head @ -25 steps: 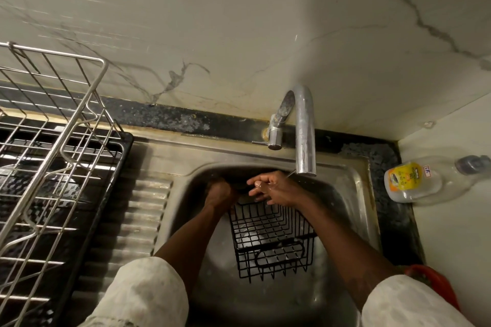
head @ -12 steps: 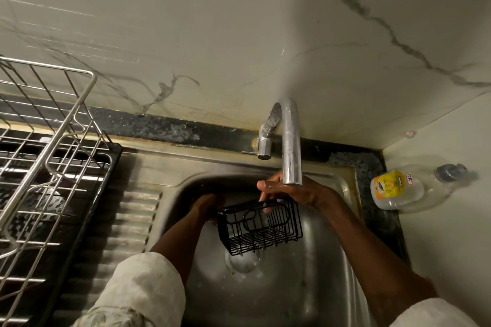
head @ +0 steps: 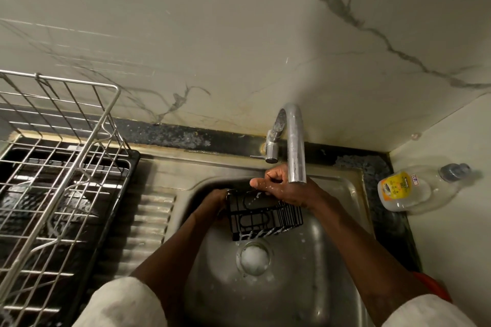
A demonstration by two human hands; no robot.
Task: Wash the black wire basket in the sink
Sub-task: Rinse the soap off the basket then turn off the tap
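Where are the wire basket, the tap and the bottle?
wire basket [head: 261, 218]: head view, front wire wall.
tap [head: 296, 148]: head view, spout's straight pipe.
bottle [head: 398, 186]: head view, yellow label.

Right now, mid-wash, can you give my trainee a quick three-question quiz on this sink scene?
1. True or false: both the left hand and the right hand hold the black wire basket over the sink.
2. Where is the bottle? A) in the sink B) off to the right of the sink C) in the right hand
3. Fill in: the faucet spout ends just above the ____ hand.
Key: 1 true; 2 B; 3 right.
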